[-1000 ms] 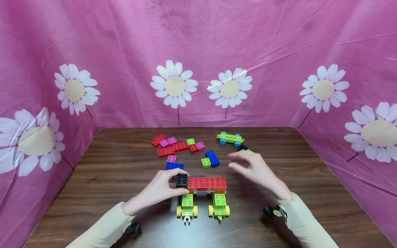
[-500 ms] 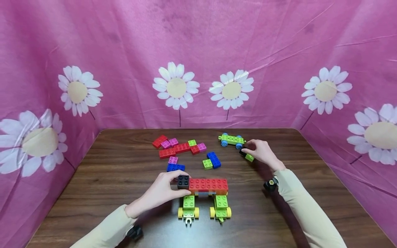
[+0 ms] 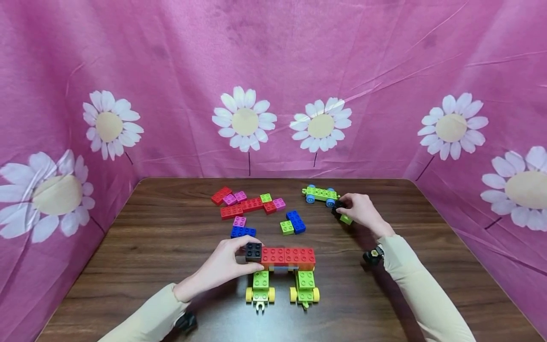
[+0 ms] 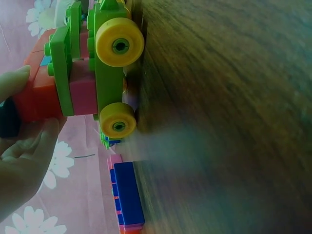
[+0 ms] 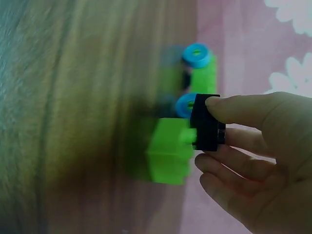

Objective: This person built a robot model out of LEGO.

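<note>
My right hand [image 3: 362, 210] pinches the far black brick [image 5: 205, 129], probably light, stiff and best held by its sides, while my left hand [image 3: 221, 260] grips the wheeled build [image 3: 295, 257] at its left end.

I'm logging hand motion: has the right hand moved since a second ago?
Yes. Judged against the green blue-wheeled car in the head view, the right hand has moved rightward and away from the person; it now pinches a black brick.

Left hand [image 3: 225, 260] grips while right hand [image 3: 363, 211] pinches.
</note>
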A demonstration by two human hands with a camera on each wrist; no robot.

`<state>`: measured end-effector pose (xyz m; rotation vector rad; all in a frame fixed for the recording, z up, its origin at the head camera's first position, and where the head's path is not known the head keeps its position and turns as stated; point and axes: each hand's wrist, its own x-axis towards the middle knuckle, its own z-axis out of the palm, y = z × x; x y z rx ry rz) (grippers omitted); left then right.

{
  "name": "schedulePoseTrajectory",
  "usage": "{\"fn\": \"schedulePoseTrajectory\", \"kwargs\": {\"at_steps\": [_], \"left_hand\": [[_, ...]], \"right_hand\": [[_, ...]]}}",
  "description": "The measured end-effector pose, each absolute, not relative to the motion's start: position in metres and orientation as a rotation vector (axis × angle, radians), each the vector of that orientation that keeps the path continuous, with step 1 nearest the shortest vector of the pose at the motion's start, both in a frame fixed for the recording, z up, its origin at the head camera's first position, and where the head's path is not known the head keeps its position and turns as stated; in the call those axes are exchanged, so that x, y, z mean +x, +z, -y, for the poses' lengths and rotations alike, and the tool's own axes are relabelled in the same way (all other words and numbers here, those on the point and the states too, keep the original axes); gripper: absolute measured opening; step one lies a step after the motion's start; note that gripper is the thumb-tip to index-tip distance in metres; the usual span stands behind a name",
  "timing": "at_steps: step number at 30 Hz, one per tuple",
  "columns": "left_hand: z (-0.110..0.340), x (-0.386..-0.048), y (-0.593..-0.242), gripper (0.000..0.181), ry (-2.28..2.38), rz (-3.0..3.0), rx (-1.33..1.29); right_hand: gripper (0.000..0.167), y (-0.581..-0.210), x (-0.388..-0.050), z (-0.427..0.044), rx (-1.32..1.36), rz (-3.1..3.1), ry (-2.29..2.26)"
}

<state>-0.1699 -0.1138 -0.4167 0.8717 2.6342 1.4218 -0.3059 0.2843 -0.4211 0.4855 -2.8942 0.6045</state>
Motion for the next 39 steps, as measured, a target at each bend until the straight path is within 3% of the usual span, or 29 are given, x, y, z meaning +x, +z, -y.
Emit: {"fn": "schedulePoseTrajectory", "kwargs": {"at_steps": [9, 22, 39], "left_hand": [[0.114, -0.169, -0.418, 0.039, 1.406, -2.633, 0.843], [0.115, -0.169, -0.416, 0.041, 1.368, -2.638, 0.801], [0.115, -0.169, -0.418, 0.043, 1.353, -2.639, 0.794]], "right_hand": [[0.029, -0.388, -0.260, -0.262, 0.652, 2.700, 0.553], [0.036, -0.371, -0.187, -0.222, 0.964, 2.463, 0.694], [0.045, -0.372, -0.155, -0.211, 1.159, 2.465, 0.888]]}}
